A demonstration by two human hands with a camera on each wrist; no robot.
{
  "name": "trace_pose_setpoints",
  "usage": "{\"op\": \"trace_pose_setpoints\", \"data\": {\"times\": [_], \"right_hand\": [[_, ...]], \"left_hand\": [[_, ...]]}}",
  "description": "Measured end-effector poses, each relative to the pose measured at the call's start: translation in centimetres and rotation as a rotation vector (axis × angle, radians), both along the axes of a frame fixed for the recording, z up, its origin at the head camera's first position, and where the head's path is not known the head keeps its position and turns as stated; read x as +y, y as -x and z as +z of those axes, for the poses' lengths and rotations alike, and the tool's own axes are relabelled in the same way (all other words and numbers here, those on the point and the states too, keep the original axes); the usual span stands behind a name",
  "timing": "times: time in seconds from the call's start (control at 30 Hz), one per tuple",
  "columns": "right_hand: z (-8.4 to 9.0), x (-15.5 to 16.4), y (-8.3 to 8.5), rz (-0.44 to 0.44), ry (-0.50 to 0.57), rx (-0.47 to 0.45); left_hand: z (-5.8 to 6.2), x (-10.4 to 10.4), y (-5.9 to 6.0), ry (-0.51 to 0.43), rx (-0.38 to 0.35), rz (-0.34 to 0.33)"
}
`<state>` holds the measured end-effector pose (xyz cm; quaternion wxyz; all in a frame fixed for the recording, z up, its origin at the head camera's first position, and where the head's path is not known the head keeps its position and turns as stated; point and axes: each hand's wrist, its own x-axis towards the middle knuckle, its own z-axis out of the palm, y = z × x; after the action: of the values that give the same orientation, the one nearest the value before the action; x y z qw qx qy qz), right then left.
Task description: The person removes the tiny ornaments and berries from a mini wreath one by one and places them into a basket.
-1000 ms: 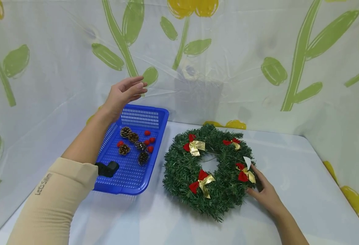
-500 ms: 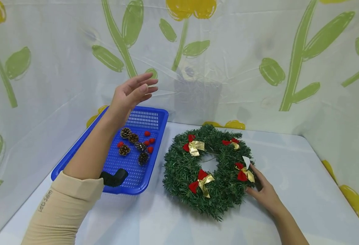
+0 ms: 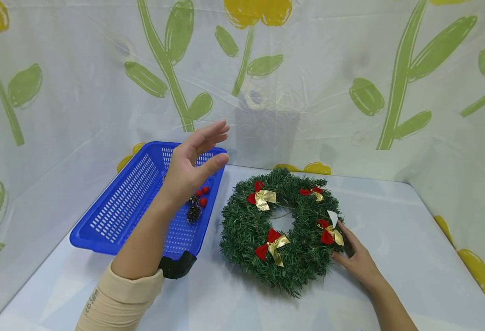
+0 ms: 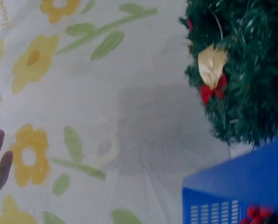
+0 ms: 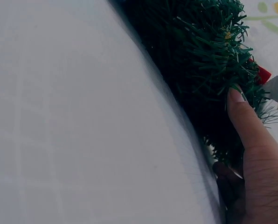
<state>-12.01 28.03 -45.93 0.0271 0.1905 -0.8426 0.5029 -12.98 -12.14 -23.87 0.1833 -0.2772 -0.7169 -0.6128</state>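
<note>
A green Christmas wreath [image 3: 242,234] lies on the table with several red-and-gold bows [image 3: 273,248] around its ring. At its right side my right hand [image 3: 360,262] grips the edge; in the right wrist view the thumb [image 5: 246,119] presses into the needles while the other fingers curl beneath. A white tag [image 3: 333,217] sticks up beside these fingers. My left hand [image 3: 194,163] is raised over the blue basket [image 3: 122,197], holding nothing, its fingers extended and thumb apart. Partly hidden behind that arm, a pine cone [image 3: 193,214] and red berries [image 3: 203,202] lie in the basket.
The basket stands left of the wreath on the pale table [image 3: 395,230]. A flower-printed sheet [image 3: 317,92] closes off the back and sides. A black device [image 3: 178,265] is strapped to my left wrist.
My left hand has moved right and down over the basket, and its arm now covers most of the pine cones. The right hand and wreath have stayed in place.
</note>
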Motion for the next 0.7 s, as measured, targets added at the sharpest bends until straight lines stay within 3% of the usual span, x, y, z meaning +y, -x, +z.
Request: {"op": "trace_pose_setpoints", "data": {"times": [0.17, 0.37, 0.47, 0.57, 0.7], "right_hand": [[-0.3, 0.2, 0.0, -0.003, -0.013, -0.006], [-0.4, 0.2, 0.1, -0.017, -0.025, -0.012], [-0.4, 0.1, 0.1, -0.017, -0.020, -0.018], [-0.3, 0.0, 0.0, -0.027, -0.035, -0.024], [0.0, -0.1, -0.1, -0.036, -0.048, -0.025]], "left_hand": [[-1.6, 1.4, -1.2, 0.084, 0.065, 0.076], [-3.5, 2.7, -1.7, 0.112, 0.093, 0.056], [-4.5, 3.3, -1.8, 0.142, 0.106, 0.077], [-5.7, 4.0, -2.0, 0.197, 0.134, 0.147], [-7.5, 5.2, -1.8, 0.343, 0.177, 0.279]]}}
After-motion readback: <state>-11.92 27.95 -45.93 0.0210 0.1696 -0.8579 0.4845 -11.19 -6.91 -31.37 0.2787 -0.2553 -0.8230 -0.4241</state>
